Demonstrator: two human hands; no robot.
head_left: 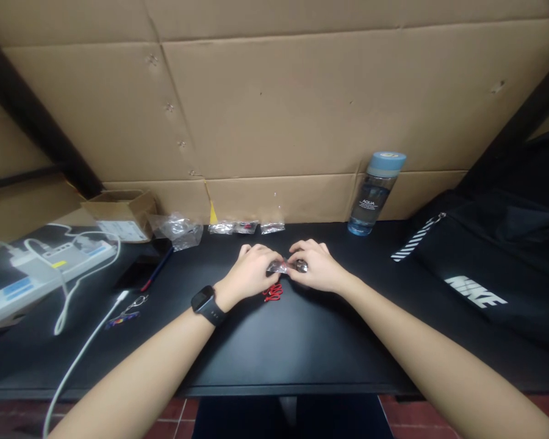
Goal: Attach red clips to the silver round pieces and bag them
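Observation:
Both hands meet over the middle of the black desk. My left hand (255,269), with a dark watch (204,301) on its wrist, pinches the left end of a small shiny clear plastic packet (282,267). From the other side, my right hand (315,267) grips the packet's right end, fingers curled round it. Something dark and a bit of red show through the plastic, too small to name. A looped red cord (272,293) lies on the desk just below my left fingers. The fingers cover part of the packet.
Along the cardboard wall lie several clear plastic packets (246,227), a crumpled clear bag (179,229) and an open carton (121,213). A water bottle (370,195) leans at the back. Left are a power strip (50,274), phone (141,266), cable and keychain (125,315); right, a black bag (476,262).

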